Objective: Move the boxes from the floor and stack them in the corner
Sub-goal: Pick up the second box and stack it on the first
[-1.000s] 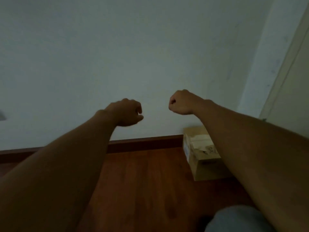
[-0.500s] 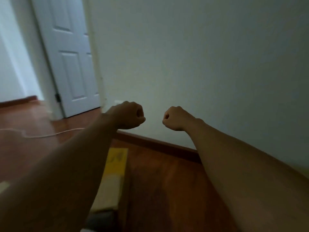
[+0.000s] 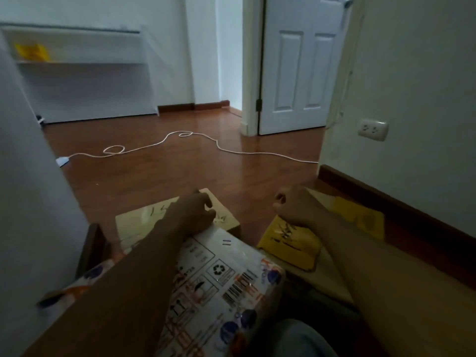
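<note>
Three boxes lie on the wooden floor close in front of me. A plain brown cardboard box (image 3: 144, 222) sits furthest. A white printed box (image 3: 219, 279) with a barcode and recycling mark lies nearest. A brown box with a yellow label (image 3: 291, 243) lies to the right, by the wall. My left hand (image 3: 195, 210) hovers over the plain brown box with its fingers curled, holding nothing. My right hand (image 3: 296, 207) is a closed fist above the yellow-labelled box, also holding nothing.
A white cable (image 3: 180, 143) snakes across the floor to a plug (image 3: 63, 160). A white panelled door (image 3: 301, 65) stands open ahead. The right wall has a socket (image 3: 373, 129) and dark skirting (image 3: 401, 210). A white shelf unit (image 3: 77, 70) stands far left.
My view has swung left from the wall and corner to the open room. Both fists have dropped from chest height to just above the boxes on the floor.
</note>
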